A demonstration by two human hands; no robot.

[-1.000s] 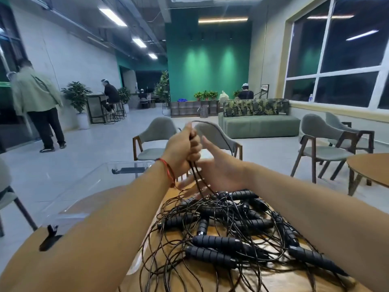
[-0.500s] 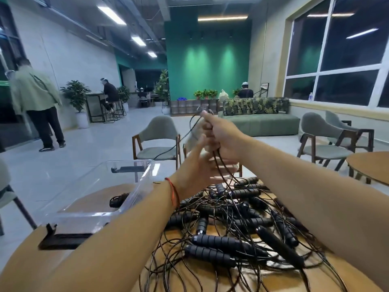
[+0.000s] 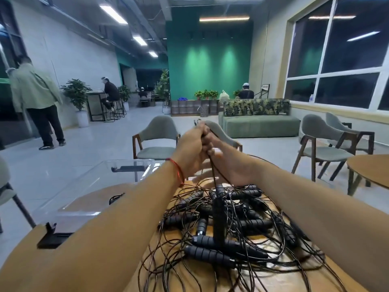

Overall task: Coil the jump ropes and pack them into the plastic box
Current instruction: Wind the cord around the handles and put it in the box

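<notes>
- The round wooden counter (image 3: 185,279) carries everything the task needs.
- The clear plastic box (image 3: 84,186) stands on the counter's left part. It is left of both hands and nearer the left one, so I judge a finished coil would travel that way.
- The jump ropes (image 3: 227,226) lie in one tangled heap of black handles and thin cords. The heap is directly below the hands and just right of the box, and none of it looks coiled yet.
- The left grip (image 3: 192,147) is raised above the heap, its fingers curled tight into a fist round one cord (image 3: 212,173).
- The right grip (image 3: 231,168) sits just beside the left and slightly lower. It is blurred, and I cannot tell whether it is clamped on the cord or loose.
- The cord runs nearly straight down from the left fist to a handle (image 3: 219,216), which hangs upright at the top of the heap.
</notes>
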